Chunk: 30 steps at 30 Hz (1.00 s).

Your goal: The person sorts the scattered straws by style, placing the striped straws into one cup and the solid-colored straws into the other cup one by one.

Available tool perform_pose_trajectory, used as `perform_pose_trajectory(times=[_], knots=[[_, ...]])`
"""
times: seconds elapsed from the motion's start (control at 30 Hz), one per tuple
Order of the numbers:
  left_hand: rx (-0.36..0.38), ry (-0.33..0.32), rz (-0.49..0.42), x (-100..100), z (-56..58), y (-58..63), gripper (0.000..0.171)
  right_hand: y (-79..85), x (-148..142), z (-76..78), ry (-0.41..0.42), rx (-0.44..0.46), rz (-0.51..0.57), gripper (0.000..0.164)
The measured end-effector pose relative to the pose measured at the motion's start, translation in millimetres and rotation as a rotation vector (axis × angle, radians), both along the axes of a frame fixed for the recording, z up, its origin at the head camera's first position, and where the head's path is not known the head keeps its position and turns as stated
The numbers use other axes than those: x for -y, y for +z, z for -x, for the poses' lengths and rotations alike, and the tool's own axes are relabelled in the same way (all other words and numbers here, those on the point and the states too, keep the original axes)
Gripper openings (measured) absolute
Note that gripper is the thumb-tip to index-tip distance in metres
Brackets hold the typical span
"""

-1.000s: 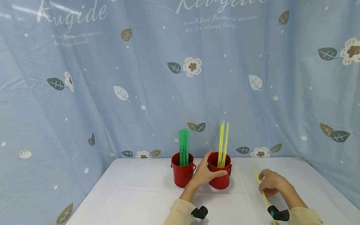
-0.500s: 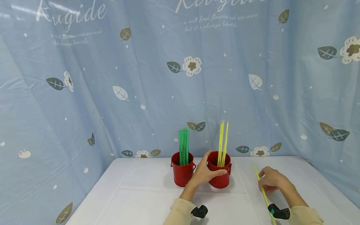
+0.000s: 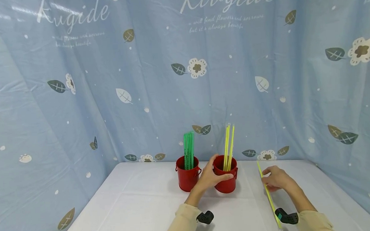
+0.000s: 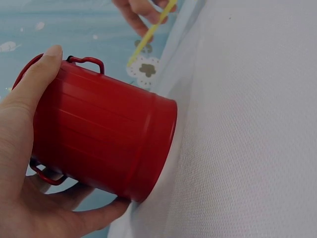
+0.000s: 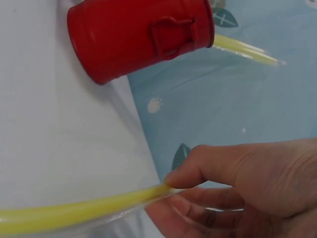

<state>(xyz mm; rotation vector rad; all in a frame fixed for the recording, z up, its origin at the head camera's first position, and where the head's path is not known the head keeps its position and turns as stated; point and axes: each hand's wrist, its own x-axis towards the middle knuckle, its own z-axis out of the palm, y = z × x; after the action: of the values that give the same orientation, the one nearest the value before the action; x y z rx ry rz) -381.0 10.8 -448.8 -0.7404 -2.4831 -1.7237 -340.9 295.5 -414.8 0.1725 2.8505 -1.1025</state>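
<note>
My left hand (image 3: 208, 179) grips the right-hand red bucket (image 3: 226, 186), thumb on one side and fingers round the other, as the left wrist view shows. Several yellow straws (image 3: 227, 148) stand upright in that bucket, leaning slightly. To its right, my right hand (image 3: 277, 178) pinches one long yellow straw (image 3: 272, 203) between thumb and fingers. In the right wrist view this straw (image 5: 79, 210) has a clear plastic wrapper along it. It slants from the back of the table toward the front, its near end by the black wrist camera.
A second red bucket (image 3: 188, 181) holding several green straws (image 3: 189, 149) stands just left of the gripped one. Both buckets stand near the back edge of the white-covered table (image 3: 139, 207). Behind hangs a blue patterned curtain (image 3: 159, 96).
My right hand has lifted the yellow straw a little and moved it slightly back and to the left. My left hand keeps its place on the bucket.
</note>
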Motion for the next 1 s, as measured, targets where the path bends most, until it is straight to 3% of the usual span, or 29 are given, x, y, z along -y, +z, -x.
perform_pose_trajectory(times=[0.43, 0.83, 1.0], knots=[[-0.005, -0.005, -0.003, 0, 0.2, 0.6, 0.092, 22.1, 21, -9.8, 0.053, -0.36, 0.044, 0.042], [-0.014, 0.002, 0.008, -1, 0.6, -0.4, 0.098, 45.5, 43, -12.3, 0.067, -0.624, 0.063, 0.038], [-0.015, 0.01, 0.011, 0, 0.2, 0.3, 0.095, 53.9, 53, -11.2, 0.028, -0.708, 0.061, 0.035]])
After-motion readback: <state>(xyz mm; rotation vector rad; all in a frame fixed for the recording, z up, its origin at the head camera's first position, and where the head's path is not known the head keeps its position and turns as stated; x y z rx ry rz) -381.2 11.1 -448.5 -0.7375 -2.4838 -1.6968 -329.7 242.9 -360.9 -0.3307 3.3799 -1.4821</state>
